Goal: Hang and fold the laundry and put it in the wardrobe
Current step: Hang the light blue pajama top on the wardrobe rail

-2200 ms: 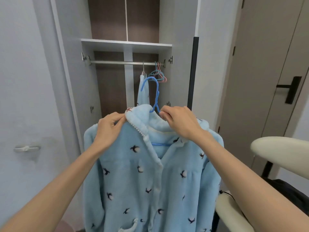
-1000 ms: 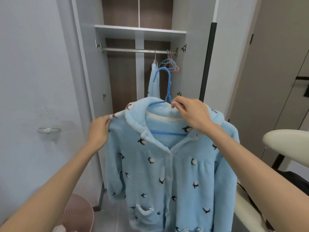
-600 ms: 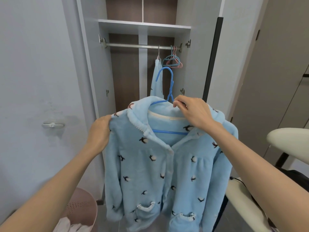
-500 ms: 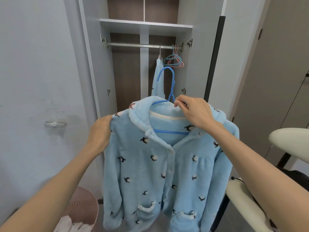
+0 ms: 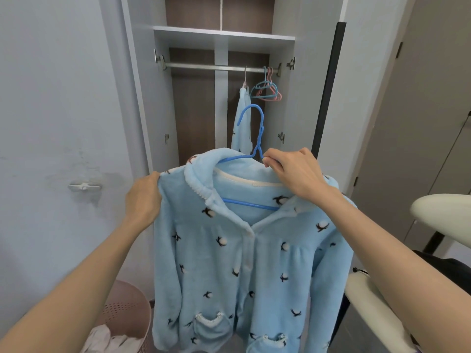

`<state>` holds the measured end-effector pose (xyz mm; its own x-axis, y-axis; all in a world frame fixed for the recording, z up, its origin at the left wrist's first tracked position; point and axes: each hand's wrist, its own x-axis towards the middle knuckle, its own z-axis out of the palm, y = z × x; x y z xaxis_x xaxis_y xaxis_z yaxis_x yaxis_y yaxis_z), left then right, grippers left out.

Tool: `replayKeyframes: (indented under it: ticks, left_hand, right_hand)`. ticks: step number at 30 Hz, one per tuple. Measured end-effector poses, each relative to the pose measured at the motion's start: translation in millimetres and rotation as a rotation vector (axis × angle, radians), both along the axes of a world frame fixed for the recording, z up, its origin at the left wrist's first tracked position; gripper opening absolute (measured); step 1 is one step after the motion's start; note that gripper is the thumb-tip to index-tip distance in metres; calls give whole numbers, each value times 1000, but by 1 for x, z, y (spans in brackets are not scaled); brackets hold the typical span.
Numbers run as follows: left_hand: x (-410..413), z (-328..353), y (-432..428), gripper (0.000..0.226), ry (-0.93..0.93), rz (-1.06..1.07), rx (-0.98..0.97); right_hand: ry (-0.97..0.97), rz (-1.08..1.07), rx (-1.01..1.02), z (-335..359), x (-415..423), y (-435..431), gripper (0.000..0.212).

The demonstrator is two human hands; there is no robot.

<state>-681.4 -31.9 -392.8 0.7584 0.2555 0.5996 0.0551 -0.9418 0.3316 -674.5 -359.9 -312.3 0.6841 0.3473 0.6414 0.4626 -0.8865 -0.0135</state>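
Pyjama top (image 5: 242,263) in pale blue fleece with a small penguin print, draped on blue hanger (image 5: 259,138) and held up in front of open wardrobe (image 5: 224,34). Buttoned front facing the camera, two frilled pockets low on the front, sleeves hanging straight down at both sides.

Right hand (image 5: 293,171): thumb and fingertips pinched on the hanger wire just below the neck of the hook, at the back of the collar; other fingers curled in. Left hand (image 5: 144,197): fingers curled round the shoulder edge of the top and gripping the fabric, back of the hand toward the camera.

Hook upright and free, below rail (image 5: 204,67) and not yet on it. On the rail, toward its right end: another pale blue garment (image 5: 242,128) already hanging, and just beside it a bunch of empty teal and pink hangers (image 5: 266,91). Shelf above the rail, dark brown back panel behind.

Wardrobe door (image 5: 63,123) swung open at left, with a small handle on it. Pink perforated basket (image 5: 127,309) on the floor at lower left, with white laundry (image 5: 107,340) inside. Cream padded furniture (image 5: 443,215) at the right edge, only partly in view.
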Motion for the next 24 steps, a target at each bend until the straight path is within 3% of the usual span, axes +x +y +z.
replayKeyframes:
  ticks: [6, 10, 15, 17, 20, 24]
  left_hand:
    - [1, -2, 11, 15, 88, 73, -27]
    - [0, 4, 7, 20, 208, -46, -21]
    - [-11, 26, -14, 42, -6, -195, -163]
    - [-16, 37, -32, 41, -58, -385, -24]
    - [-22, 43, -61, 43, 33, -549, 238]
    - [-12, 54, -77, 35, -13, -549, 230]
  right_hand:
    - [13, -11, -11, -2, -2, 1, 27]
    - [53, -6, 42, -5, -2, 9, 28]
    - [100, -6, 43, -9, -4, 18, 30]
    - [98, 11, 33, -9, -6, 23, 30]
    - [62, 57, 7, -4, -7, 30, 27]
    - [-25, 80, -45, -3, -4, 34, 26]
